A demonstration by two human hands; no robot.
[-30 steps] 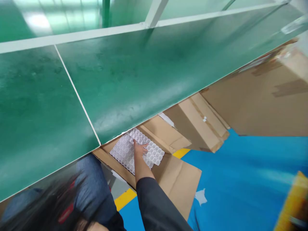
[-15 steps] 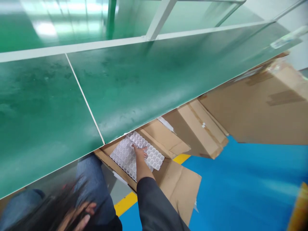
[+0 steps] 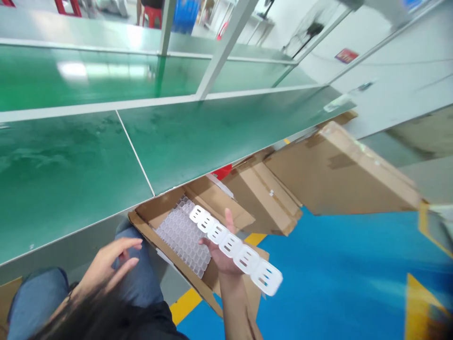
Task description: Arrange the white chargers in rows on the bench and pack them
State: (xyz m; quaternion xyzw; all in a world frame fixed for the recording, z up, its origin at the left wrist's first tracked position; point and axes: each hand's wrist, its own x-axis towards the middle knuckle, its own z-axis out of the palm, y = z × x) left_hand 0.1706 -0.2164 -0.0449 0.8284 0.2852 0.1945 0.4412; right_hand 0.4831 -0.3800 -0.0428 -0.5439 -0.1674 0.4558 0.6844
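A white plastic strip of joined, rounded squares with slots (image 3: 230, 245) lies slantwise across the palm of my right hand (image 3: 225, 262), which grips it above an open cardboard box (image 3: 155, 242). One finger sticks up behind the strip, and the thumb shows at its left side; the other fingers are largely hidden. Inside the box, translucent white pieces in close rows of small cells (image 3: 182, 236) cover the bottom. Over my lap, my left hand (image 3: 108, 264) is held with fingers apart and nothing in it. Dark hair hides part of the left wrist.
A long green tabletop (image 3: 212, 141) with a pale seam runs above the box. More cardboard boxes (image 3: 339, 165) stand to the right beside the blue floor (image 3: 336, 264) with yellow lines. Metal posts (image 3: 226, 47) rise behind the table. Red stools (image 3: 153, 15) are in the background.
My right hand has come up from the pieces in the box, turned palm up, now with the white strip in it. My left hand is further into view. The camera view has tilted upward.
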